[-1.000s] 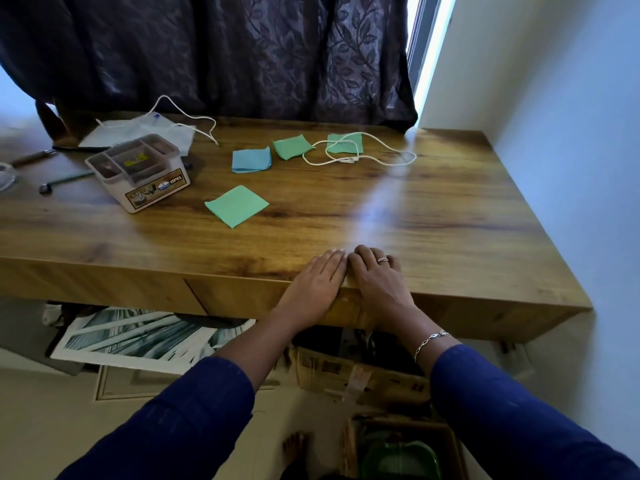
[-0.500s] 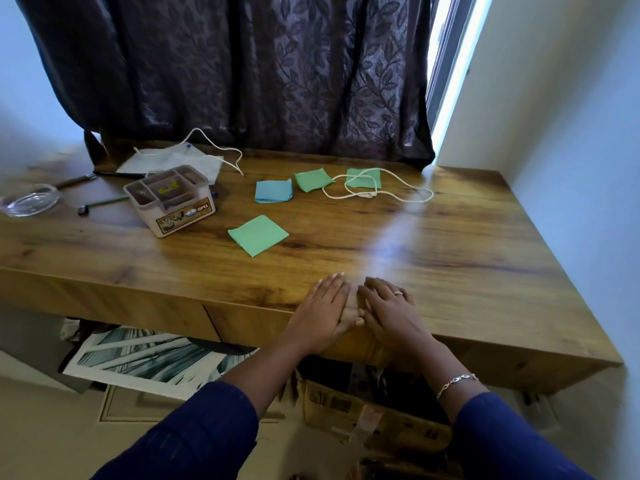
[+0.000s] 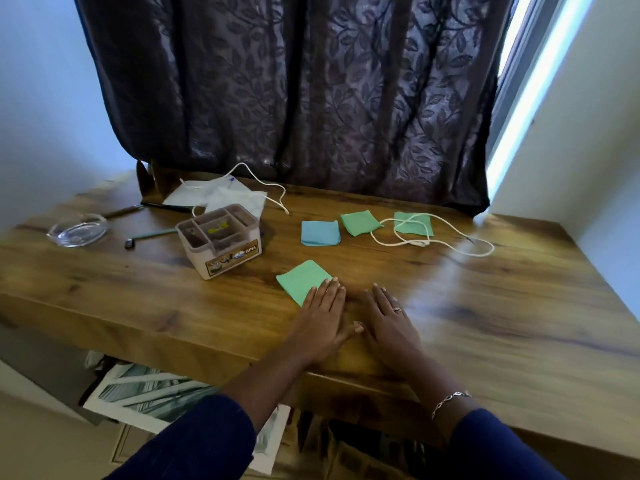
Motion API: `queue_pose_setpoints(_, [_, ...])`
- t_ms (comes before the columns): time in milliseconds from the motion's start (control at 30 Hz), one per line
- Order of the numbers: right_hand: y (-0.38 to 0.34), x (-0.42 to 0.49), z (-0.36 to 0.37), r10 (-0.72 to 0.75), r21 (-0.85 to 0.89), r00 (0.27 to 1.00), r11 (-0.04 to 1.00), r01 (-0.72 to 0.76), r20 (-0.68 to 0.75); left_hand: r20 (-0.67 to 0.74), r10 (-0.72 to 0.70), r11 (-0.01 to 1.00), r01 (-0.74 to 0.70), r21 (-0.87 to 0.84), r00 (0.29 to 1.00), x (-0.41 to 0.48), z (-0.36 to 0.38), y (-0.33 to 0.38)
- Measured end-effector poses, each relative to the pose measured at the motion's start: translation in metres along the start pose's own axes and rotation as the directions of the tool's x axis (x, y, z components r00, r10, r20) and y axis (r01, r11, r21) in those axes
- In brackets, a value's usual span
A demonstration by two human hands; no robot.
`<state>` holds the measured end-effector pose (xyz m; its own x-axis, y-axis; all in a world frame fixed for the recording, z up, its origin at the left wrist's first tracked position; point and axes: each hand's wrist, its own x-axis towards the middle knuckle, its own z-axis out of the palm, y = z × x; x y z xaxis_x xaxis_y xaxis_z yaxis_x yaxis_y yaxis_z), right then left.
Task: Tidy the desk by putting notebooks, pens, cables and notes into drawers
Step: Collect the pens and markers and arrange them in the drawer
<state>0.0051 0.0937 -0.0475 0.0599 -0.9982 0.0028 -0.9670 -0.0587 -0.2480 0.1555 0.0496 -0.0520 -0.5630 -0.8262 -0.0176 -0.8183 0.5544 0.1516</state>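
Counts: 4 square notes, 3 green + 1 blue. 2 white cables. 1 compartmented organiser box point(image 3: 221, 239). 1 clear glass dish point(image 3: 77, 229) near the left edge. Pens: at least 2, thin and dark, near the back-left corner, one point(image 3: 149, 235) between dish and box, another point(image 3: 166, 206) behind the box; exact count unclear.

Materials: wooden desk point(image 3: 485, 306), glossy grained top. Notes are flat paper. Nearest green note point(image 3: 301, 280) lies toward the front edge; blue note point(image 3: 320, 232), a second green note point(image 3: 360, 222) and a third green note point(image 3: 414, 223) sit in a row near the back edge. One looped cable point(image 3: 433, 239) lies over the third green note; the other cable point(image 3: 263, 181) trails over white paper point(image 3: 221, 197) at the back-left. Box is beige plastic, labelled front.

Left hand point(image 3: 320, 327): flat, fingers spread, palm down, fingertips point(image 3: 327, 287) on the nearest green note's corner. Right hand point(image 3: 388, 323): flat, open, on bare wood just beside it, holding nothing.

Versus half a second ago: both hands have slid from the front edge further onto the top; the left now touches the note.
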Motion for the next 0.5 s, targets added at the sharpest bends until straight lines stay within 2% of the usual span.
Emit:
queue_pose_setpoints(233, [-0.049,0.075,0.004,-0.024,0.002,1.0,1.0,0.024,0.007,-0.025,-0.014,0.999,0.015,0.034,1.0,0.026,-0.025,-0.075])
queue_pose_setpoints(500, [-0.089,0.145,0.01,-0.057,0.045,0.995,0.997,0.061,-0.085,-0.171,-0.002,0.991,0.025,0.128,0.985,0.041,-0.059,-0.138])
